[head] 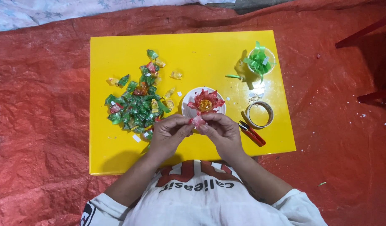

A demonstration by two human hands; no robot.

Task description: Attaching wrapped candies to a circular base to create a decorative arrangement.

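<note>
Pink folded wrapper pinched between both hands, just in front of the paper flower.
Left hand and right hand hold it with closed fingertips; it looks light and crinkly, best held by its edges.

One head-worn camera looks steeply down, close over the yellow table.

yellow table – green and red wrappers – red tarp

The fingers largely hide the small red wrapper piece; the picture's bottom edge cuts off the torso.
</note>
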